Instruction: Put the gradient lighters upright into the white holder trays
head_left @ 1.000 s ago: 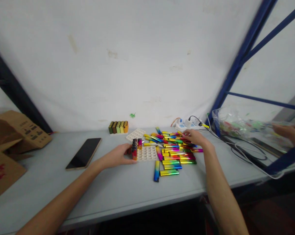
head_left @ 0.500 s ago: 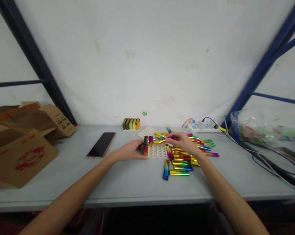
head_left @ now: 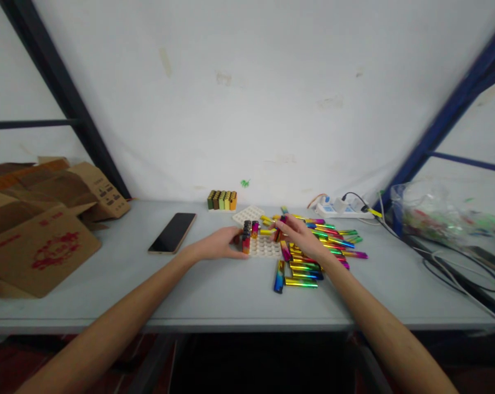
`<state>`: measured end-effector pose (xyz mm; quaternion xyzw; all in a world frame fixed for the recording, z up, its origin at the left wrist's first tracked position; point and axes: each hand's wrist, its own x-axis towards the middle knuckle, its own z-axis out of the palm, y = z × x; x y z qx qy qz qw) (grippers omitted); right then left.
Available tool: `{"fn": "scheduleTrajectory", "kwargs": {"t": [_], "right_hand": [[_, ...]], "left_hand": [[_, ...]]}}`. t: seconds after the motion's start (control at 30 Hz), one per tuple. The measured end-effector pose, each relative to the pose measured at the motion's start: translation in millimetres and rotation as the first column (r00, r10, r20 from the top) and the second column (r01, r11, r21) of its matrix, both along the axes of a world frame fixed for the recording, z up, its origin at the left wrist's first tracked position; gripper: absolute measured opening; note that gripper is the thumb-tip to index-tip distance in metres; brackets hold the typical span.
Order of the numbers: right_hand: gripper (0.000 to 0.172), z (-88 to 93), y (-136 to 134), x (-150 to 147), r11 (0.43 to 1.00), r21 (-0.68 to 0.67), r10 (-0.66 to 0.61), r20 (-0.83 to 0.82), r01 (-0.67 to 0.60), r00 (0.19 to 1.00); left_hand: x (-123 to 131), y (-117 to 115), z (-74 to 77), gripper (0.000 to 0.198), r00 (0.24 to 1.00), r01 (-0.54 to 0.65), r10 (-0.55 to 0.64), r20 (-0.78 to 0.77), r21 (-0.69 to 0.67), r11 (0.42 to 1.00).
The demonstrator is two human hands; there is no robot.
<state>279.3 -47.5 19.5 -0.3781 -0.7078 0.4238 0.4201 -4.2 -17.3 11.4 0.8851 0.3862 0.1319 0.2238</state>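
Note:
My left hand (head_left: 219, 244) curves around the left edge of a white tray of holes (head_left: 266, 247), thumb at the near corner, against a row of upright lighters (head_left: 246, 244) with black tops. One more lighter (head_left: 255, 229), pink and orange, stands in the tray beside that row. Above the tray's right side, my right hand (head_left: 300, 236) pinches a dark-topped lighter (head_left: 277, 234), held roughly upright; its lower end is hard to make out. Right of the tray lies a loose pile of shiny multicoloured lighters (head_left: 307, 268), partly under my right hand.
Behind stand a block of green and yellow lighters (head_left: 222, 201) and a second white tray (head_left: 247, 214). A phone (head_left: 173, 233) and cardboard boxes (head_left: 42, 249) lie to the left. Rightward are a power strip (head_left: 341, 208), cables (head_left: 444, 260) and a plastic bag (head_left: 440, 210).
My right hand has turned the lighter from lying sideways to roughly upright and brought it over the tray. My left hand keeps its place at the tray's left edge. The view has tilted slightly.

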Motion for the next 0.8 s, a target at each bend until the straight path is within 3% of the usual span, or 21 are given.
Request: {"fn": "scheduleTrajectory", "kwargs": {"t": [0.1, 0.27, 0.43, 0.53, 0.8], "right_hand": [[0.039, -6.2, 1, -5, 0.996, -0.075, 0.051, -0.083, -0.058, 0.995], [0.042, -16.2, 3, -11, 0.994, -0.11, -0.01, -0.112, -0.003, 0.994], [0.055, -16.9, 6, -13, 0.98, 0.033, -0.198, 0.034, 0.197, 0.98], [0.06, -18.5, 7, -13, 0.962, 0.042, -0.272, 0.113, 0.269, 0.956], [0.041, -25.6, 9, -15, 0.945, 0.093, -0.327, 0.252, 0.313, 0.911]], "left_hand": [[0, 0, 0.3, 0.066, 1.0, -0.004, 0.004, 0.008, -0.007, 1.0], [0, 1, -1.7, 0.064, 0.999, 0.012, -0.011, 0.039, -0.01, 1.0], [0, 1, -2.2, 0.063, 0.999, 0.002, -0.001, 0.04, -0.018, 1.0], [1, 1, -1.9, 0.061, 1.0, -0.014, 0.014, 0.025, -0.006, 1.0], [2, -1, 1.6, 0.058, 1.0, -0.02, 0.02, 0.009, 0.006, 1.0]]}}
